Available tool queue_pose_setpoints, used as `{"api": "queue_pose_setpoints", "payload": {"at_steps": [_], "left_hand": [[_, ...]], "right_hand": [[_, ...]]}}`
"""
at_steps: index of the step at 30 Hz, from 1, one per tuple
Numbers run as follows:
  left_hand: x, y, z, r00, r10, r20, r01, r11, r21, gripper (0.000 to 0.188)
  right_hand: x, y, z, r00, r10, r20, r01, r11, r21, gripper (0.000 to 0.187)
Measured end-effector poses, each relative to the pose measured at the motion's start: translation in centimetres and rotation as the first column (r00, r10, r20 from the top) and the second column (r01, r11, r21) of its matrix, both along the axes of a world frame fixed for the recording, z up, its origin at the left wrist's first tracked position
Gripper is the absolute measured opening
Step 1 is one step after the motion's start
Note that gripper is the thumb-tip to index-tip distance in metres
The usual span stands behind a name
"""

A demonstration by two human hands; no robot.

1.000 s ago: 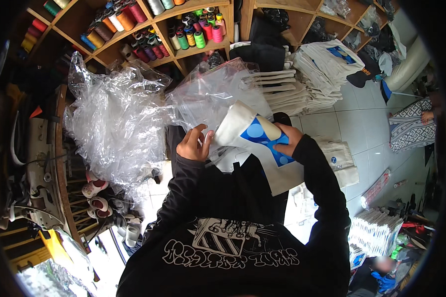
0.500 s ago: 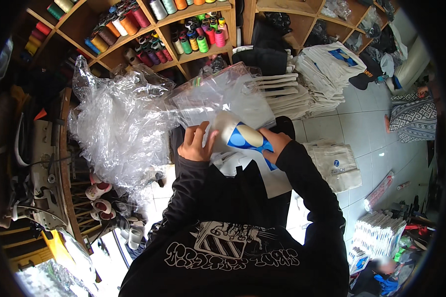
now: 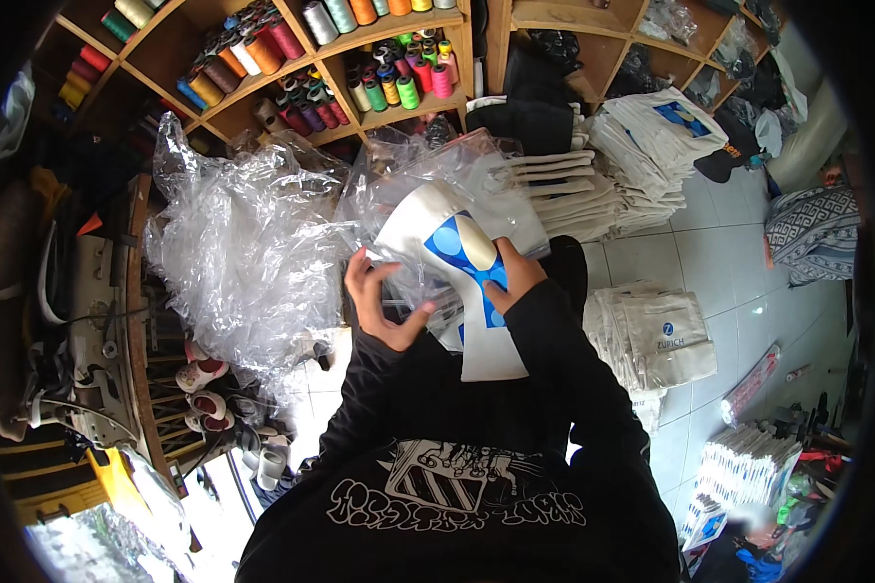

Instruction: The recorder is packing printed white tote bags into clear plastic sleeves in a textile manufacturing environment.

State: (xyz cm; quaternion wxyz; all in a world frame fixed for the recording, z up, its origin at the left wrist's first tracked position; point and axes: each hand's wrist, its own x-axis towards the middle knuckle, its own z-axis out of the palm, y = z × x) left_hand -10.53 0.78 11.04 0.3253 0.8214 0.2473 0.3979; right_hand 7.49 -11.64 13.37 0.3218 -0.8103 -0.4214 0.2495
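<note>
My right hand (image 3: 518, 277) is closed on the edge of a cream cloth bag (image 3: 478, 309) with a blue and pale yellow print. The bag is bent into a curve; its upper end lies over clear plastic sleeves (image 3: 384, 185), and its lower end hangs above my lap. To its left, my left hand (image 3: 384, 303) is open, thumb and fingers apart and curved, with nothing gripped. Clear film lies just beyond those fingertips. Whether the upper end of the bag is inside a sleeve, I cannot tell.
A big heap of crumpled clear plastic (image 3: 248, 253) lies on the left. Stacked cream bags (image 3: 637, 165) stand at the far right, and packed ones (image 3: 651, 335) sit on the tiled floor. Thread shelves (image 3: 374, 121) line the back. Another person's patterned garment (image 3: 815, 233) shows at right.
My right hand has shifted left with the bag, which now shows more of its length and bends upward left. My left hand has dropped slightly and its fingers have spread wider.
</note>
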Motion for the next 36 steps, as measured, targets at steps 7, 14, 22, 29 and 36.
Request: {"api": "queue_pose_setpoints", "payload": {"at_steps": [7, 14, 22, 29, 36], "left_hand": [[-2.0, 3.7, -6.1, 0.914, 0.382, 0.137, 0.123, 0.06, -0.991, 0.058], [-0.8, 2.4, -4.7, 0.964, 0.199, 0.175, 0.164, 0.075, -0.984, 0.058], [-0.7, 2.3, -4.9, 0.853, 0.222, 0.472, 0.391, 0.327, -0.86, 0.042], [-0.5, 2.6, -5.3, 0.806, 0.173, 0.566, 0.517, 0.258, -0.816, 0.029], [-0.4, 2.7, -5.5, 0.808, 0.01, 0.589, 0.572, 0.224, -0.789, 0.04]], "right_hand": [[-1.2, 0.9, -0.8, 0.996, 0.085, -0.01, -0.085, 0.995, -0.052, 0.043], [-3.6, 1.1, -0.6, 0.993, 0.109, -0.046, -0.115, 0.983, -0.142, 0.047], [-3.4, -0.7, -4.0, 0.843, -0.053, -0.535, 0.091, 0.995, 0.044, 0.051], [-1.9, -3.8, -8.1, 0.453, -0.347, -0.821, 0.432, 0.891, -0.139, 0.051], [2.5, -4.6, -7.0, -0.098, -0.109, -0.989, 0.366, 0.92, -0.138, 0.066]]}}
